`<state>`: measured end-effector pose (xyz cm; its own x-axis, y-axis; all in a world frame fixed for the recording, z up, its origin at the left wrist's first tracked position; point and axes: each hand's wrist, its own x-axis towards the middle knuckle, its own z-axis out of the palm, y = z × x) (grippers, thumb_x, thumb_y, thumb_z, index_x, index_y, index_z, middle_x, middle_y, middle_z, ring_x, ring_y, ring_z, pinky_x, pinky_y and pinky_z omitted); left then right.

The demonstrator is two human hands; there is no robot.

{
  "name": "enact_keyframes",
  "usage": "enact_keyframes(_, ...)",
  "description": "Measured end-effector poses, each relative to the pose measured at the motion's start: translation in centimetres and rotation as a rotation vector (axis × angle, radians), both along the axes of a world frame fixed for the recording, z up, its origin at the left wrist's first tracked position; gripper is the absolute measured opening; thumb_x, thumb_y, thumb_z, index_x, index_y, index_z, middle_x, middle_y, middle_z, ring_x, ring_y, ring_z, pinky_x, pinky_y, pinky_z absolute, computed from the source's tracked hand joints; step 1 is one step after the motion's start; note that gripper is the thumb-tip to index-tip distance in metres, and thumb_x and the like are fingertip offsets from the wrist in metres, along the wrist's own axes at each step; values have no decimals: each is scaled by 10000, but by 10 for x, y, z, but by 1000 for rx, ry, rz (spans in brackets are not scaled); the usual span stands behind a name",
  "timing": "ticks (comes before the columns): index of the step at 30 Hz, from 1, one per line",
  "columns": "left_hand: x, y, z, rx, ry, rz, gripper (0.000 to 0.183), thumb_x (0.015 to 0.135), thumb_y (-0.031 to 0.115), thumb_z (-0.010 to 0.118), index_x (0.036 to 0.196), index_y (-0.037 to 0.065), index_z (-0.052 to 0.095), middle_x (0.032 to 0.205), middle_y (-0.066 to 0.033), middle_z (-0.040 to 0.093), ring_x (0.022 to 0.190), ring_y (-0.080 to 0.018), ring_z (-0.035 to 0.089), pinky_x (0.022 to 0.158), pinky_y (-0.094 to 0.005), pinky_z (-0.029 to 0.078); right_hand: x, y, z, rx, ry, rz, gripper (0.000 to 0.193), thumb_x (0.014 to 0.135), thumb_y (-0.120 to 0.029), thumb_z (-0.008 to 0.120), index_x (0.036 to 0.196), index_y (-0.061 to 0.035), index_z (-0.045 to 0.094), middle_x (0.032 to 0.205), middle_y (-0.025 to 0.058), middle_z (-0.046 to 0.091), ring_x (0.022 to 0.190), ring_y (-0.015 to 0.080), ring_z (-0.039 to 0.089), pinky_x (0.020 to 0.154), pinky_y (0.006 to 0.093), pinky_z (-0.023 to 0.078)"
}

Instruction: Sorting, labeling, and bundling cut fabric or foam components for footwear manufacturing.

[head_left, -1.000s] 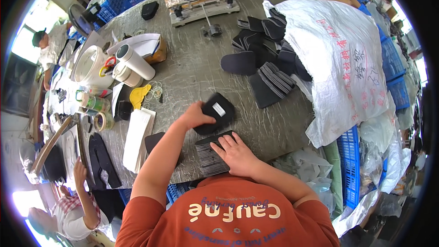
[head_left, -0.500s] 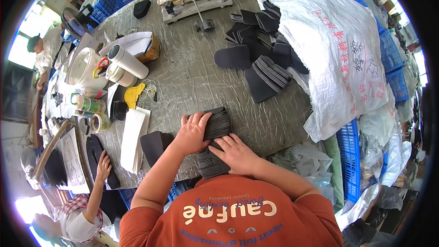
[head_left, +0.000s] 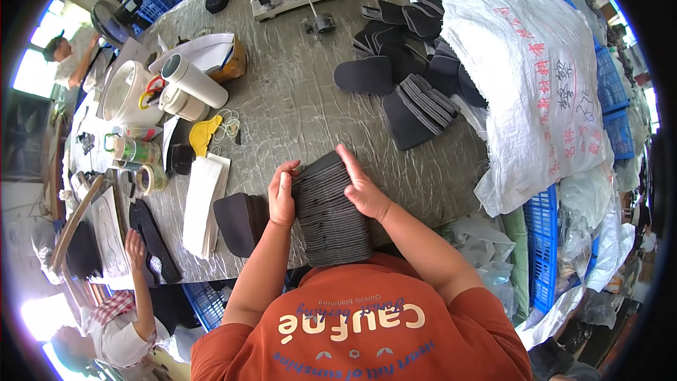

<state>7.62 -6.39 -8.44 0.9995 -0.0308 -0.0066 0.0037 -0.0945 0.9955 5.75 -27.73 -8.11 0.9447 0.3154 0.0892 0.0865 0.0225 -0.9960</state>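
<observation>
A tall stack of thin dark pads (head_left: pixel 333 215) was found at the near edge of the bench (head_left: pixel 303 92), directly before the wearer's body; it is flanked by both hands, its layered edges being turned upward; the left hand (head_left: pixel 281 201) is placed along its left side, with fingers (head_left: pixel 285 167) loosely bent and the thumb raised; the right hand (head_left: pixel 367 196) is laid against the upper right side, its fingers stretched out along the edge (neither hand is closed around anything); a smaller pile of dark pads (head_left: pixel 236 224) is noted just left of the left forearm, beside white papers (head_left: pixel 204 204); further loose dark pads (head_left: pixel 419 114) are spread at the mouth of a white sack (head_left: pixel 525 99).
</observation>
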Motion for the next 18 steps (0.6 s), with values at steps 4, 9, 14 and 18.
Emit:
enact_keyframes(4, -8, -1, 11, -160, 243, 122, 426, 967, 375, 484, 1134, 10, 627, 970, -45, 588, 934, -146, 508, 879, -274, 390, -6, 3, 7, -132, -3, -22, 1010, 786, -781, 430, 1478, -76, 224, 1439, 176, 308, 1373, 321, 239, 1142, 426, 150)
enact_keyframes(9, -15, 8, -9, -291, 271, 101, 366, 976, 310, 492, 1138, 4, 610, 1097, -81, 611, 1058, -162, 522, 955, -299, 388, -1, 2, -4, -129, 33, -20, 882, 839, -664, 512, 1447, -65, 289, 1442, 180, 310, 1388, 319, 228, 1143, 410, 174)
enact_keyframes(14, -22, 5, -14, -311, 114, 145, 363, 980, 254, 487, 1236, -1, 520, 1212, -104, 570, 1119, -199, 515, 1014, -327, 362, -6, 1, -6, -17, 100, 10, 891, 843, -557, 604, 1473, -67, 206, 1482, 168, 272, 1397, 303, 229, 1145, 397, 176)
enact_keyframes(18, -26, 5, -19, -157, 106, 87, 333, 996, 217, 465, 1241, -3, 513, 1210, -113, 580, 1152, -191, 512, 1022, -311, 357, -5, 2, 2, -50, 161, 58, 938, 835, -541, 623, 1493, -80, 140, 1480, 147, 283, 1391, 284, 245, 1143, 390, 182)
